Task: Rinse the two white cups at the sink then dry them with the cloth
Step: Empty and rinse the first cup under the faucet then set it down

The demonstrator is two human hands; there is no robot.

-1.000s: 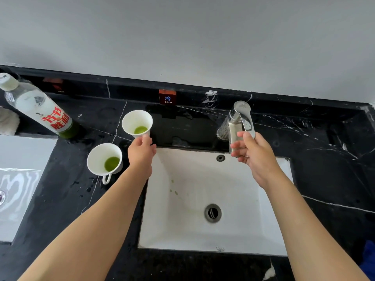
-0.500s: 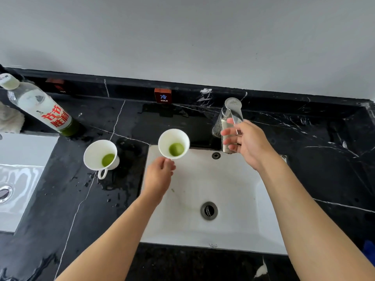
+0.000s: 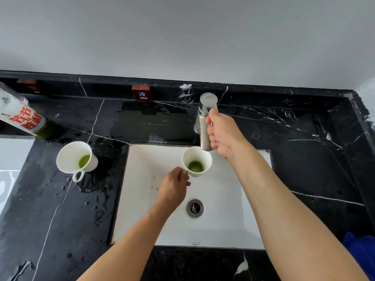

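A glossy black marble worktop (image 3: 60, 220) with white veins, wet at left, surrounds 1 white rectangular sink (image 3: 223, 226). Over the basin, the left hand (image 3: 172, 188) has its fingers closed on the handle of 1 white cup holding green liquid (image 3: 196, 161). A 2nd white cup with green dregs (image 3: 76, 158) stands left on the worktop. Farther, the right hand (image 3: 224, 134) grips the 1 steel faucet (image 3: 205, 122) below a grey wall (image 3: 182, 37).

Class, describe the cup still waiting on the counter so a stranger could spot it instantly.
Start at the white sink basin. On the wet black counter left of it stands a white cup holding green liquid. No hand touches it; its twin is held over the basin.
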